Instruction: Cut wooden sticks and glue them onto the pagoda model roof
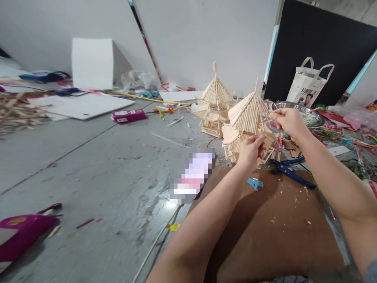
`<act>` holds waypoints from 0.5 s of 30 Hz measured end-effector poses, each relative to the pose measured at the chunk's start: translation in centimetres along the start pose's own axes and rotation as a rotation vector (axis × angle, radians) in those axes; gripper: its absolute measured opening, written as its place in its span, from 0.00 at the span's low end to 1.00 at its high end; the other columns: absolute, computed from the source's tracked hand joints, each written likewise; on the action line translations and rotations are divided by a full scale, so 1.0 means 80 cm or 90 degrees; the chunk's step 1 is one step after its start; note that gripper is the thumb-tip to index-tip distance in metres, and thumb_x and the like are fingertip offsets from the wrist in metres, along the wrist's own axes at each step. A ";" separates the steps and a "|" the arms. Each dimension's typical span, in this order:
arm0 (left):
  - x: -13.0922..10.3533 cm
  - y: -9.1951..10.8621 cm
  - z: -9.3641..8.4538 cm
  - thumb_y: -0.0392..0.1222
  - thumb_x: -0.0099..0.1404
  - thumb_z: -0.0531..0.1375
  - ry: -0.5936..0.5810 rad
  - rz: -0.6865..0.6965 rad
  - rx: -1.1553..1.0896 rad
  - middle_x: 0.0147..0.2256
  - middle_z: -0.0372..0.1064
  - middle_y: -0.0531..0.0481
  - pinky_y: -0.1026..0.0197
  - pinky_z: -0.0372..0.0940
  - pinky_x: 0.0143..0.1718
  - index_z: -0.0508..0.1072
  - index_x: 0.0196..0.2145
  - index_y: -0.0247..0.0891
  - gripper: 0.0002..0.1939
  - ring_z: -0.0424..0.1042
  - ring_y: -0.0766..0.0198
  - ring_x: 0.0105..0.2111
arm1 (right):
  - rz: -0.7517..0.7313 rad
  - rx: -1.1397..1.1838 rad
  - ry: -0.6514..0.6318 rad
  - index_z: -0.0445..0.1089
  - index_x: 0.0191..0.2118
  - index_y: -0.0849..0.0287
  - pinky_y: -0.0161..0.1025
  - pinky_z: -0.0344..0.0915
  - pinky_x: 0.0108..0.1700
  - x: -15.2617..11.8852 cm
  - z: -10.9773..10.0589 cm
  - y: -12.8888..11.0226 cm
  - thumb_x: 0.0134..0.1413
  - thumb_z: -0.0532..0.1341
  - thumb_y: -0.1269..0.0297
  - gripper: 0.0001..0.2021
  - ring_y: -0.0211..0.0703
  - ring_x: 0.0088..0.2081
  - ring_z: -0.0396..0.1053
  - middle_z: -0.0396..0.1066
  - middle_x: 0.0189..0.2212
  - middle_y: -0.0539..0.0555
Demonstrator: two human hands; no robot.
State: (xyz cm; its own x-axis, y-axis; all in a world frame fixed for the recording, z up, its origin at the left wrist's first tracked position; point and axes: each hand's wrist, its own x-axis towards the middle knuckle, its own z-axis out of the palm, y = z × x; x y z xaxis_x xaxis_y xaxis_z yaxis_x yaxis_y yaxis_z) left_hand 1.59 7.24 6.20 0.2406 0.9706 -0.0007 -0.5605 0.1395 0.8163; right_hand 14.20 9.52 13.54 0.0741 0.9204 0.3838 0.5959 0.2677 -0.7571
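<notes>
Stick-built pagoda model (247, 118) sits raised between your two hands, just above the far edge of the brown cardboard sheet (265, 228) that lies on the grey floor (88, 165). From your head camera, your left hand (250, 151) grips the model from below, fingers curled around its lower tier, while your right hand (287, 120) pinches the right edge of the sloped roof, thumb and fingertips closed on the sticks there. A second pagoda model (213, 104) of the same kind stands on the floor just behind and to the left of the one you hold. Blue-handled pliers (290, 171) lie on the cardboard near its far right corner, just below your right wrist, and a small blue scrap (255, 183) lies on the cardboard under your left wrist. A metal bowl (306, 112) rests behind your right hand, with a white paper bag (309, 84) standing against a black board beyond it. To the far left lie a pink box (129, 115), a white board (85, 105) and a heap of loose sticks (17, 110)
</notes>
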 end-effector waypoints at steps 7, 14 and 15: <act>-0.021 0.002 0.015 0.47 0.56 0.59 -0.027 0.073 0.138 0.12 0.53 0.60 0.70 0.44 0.11 0.66 0.22 0.35 0.13 0.49 0.78 0.10 | 0.084 -0.100 0.057 0.72 0.31 0.61 0.33 0.55 0.22 -0.033 -0.047 0.087 0.46 0.59 0.56 0.13 0.33 0.16 0.58 0.63 0.13 0.46; -0.030 0.019 0.015 0.42 0.55 0.60 -0.091 0.151 0.331 0.12 0.55 0.56 0.70 0.46 0.15 0.68 0.18 0.36 0.12 0.52 0.76 0.13 | 0.115 -0.394 -0.018 0.74 0.33 0.57 0.40 0.58 0.34 -0.068 -0.055 0.166 0.48 0.56 0.62 0.10 0.47 0.34 0.69 0.75 0.33 0.56; -0.030 0.024 0.014 0.40 0.54 0.61 -0.107 0.159 0.372 0.12 0.56 0.56 0.70 0.47 0.16 0.67 0.17 0.36 0.12 0.52 0.75 0.14 | 0.113 -0.388 -0.027 0.74 0.32 0.56 0.41 0.58 0.35 -0.074 -0.051 0.171 0.48 0.56 0.63 0.10 0.47 0.34 0.69 0.75 0.32 0.56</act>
State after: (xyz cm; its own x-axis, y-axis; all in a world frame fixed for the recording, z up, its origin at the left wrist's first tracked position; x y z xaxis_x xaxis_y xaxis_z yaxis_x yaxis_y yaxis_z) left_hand 0.81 4.95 8.45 0.3056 0.9097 0.2813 -0.1040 -0.2617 0.9595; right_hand 25.14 6.61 3.06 0.1890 0.9499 0.2490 0.9264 -0.0883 -0.3661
